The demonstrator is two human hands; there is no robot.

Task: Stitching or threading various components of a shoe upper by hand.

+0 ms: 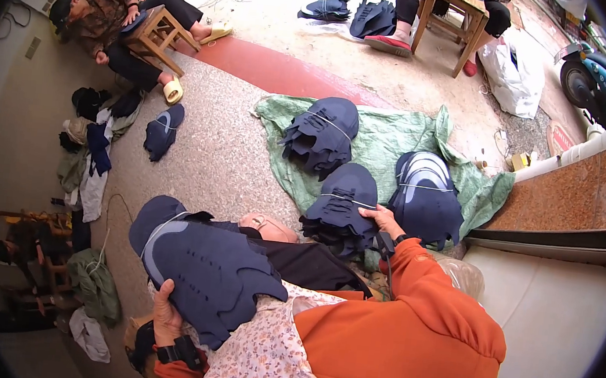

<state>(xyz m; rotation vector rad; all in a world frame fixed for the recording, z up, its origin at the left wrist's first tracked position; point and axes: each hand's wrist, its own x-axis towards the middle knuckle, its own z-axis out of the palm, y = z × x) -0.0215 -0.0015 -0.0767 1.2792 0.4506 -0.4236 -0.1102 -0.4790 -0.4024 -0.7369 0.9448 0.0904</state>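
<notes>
My left hand (168, 315) is closed on the edge of a bundle of dark blue shoe uppers (209, 271), which rests over my lap and is tied with a pale cord. Its lower edges are jagged and fanned out in layers. My right hand (386, 221) reaches forward, its fingers closed on the side of a second tied bundle of uppers (345, 197). Beyond it lies another tied stack (328, 129). To its right is a bundle with pale curved trim (426, 194). These stacks lie on a green woven sheet (391, 124).
A single small bundle (163, 132) lies on the speckled floor. Two people sit by wooden stools (160, 34), one far left, one far right. More bundles (372, 19) lie outside near a white sack (512, 78) and a scooter (591, 83). Cloths (98, 149) heap along the left wall.
</notes>
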